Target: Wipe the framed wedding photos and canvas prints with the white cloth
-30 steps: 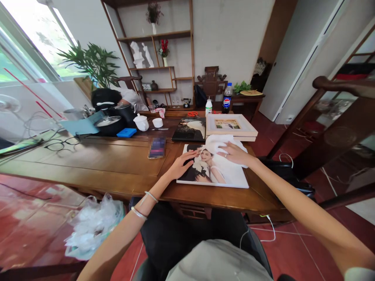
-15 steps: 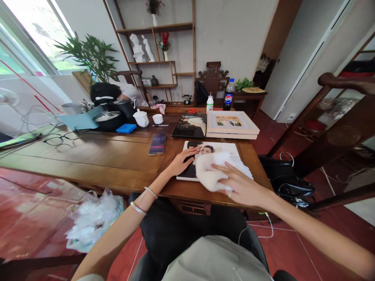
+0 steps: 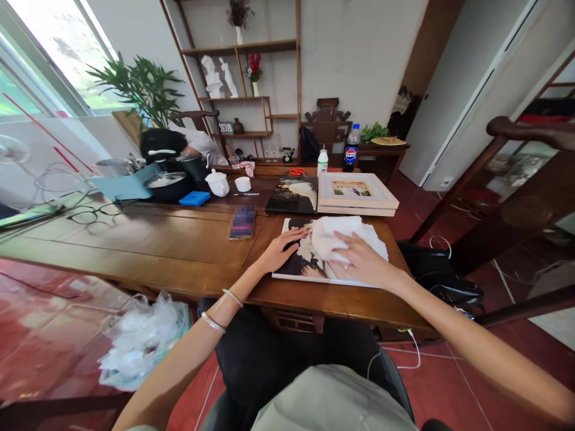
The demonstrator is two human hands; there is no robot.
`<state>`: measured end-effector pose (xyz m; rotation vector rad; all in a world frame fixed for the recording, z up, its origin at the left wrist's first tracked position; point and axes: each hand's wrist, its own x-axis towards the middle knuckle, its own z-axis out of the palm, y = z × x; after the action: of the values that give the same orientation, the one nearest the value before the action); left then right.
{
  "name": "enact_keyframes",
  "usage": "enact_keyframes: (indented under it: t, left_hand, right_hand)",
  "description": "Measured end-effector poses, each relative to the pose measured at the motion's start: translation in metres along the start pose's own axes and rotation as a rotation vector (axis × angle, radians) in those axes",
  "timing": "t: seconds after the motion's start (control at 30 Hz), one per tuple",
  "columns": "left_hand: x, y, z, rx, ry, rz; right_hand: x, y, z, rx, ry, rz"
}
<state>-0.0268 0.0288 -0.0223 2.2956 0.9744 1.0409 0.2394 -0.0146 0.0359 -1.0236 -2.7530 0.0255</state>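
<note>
A photo album (image 3: pixel 299 269) with a couple pictured on its cover lies flat near the table's front edge. My left hand (image 3: pixel 279 250) rests on its left part, fingers stretched out and holding nothing. Over the album's upper right is a bunched white cloth (image 3: pixel 335 230), which hides much of the cover. My right hand (image 3: pixel 363 260) presses on that cloth and holds it against the album, its fingers spread across the fabric. Just behind lie a dark album (image 3: pixel 290 194) and a pale box (image 3: pixel 386 194) with a framed picture on its lid.
A phone (image 3: pixel 241 221) and glasses (image 3: pixel 94 212) lie to the left on the wooden table (image 3: pixel 179 239). Behind stand a white teapot (image 3: pixel 218 182), a cup (image 3: pixel 242 184), a white bottle (image 3: pixel 322 161) and a cola bottle (image 3: pixel 351 149). A person's dark-haired head (image 3: pixel 162 142) shows beyond the pots.
My right hand has moved the cloth away from me, up the album, uncovering more of the cover's lower part. My left hand has stayed in place on the album.
</note>
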Motion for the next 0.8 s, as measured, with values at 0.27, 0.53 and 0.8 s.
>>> enact_keyframes:
  t: [0.27,0.53,0.8]
  left_hand:
    - [-0.001,0.003,-0.001,0.002,-0.006,-0.037]
    - [0.001,0.003,-0.001,-0.091,0.008,-0.081]
    - [0.002,0.01,0.0,-0.203,0.097,-0.266]
  right_hand:
    - [-0.042,-0.073,-0.005,0.125,-0.072,-0.108]
    - [0.025,-0.02,0.004,0.03,0.015,0.138]
    - [0.019,-0.073,0.014,0.107,0.004,-0.121]
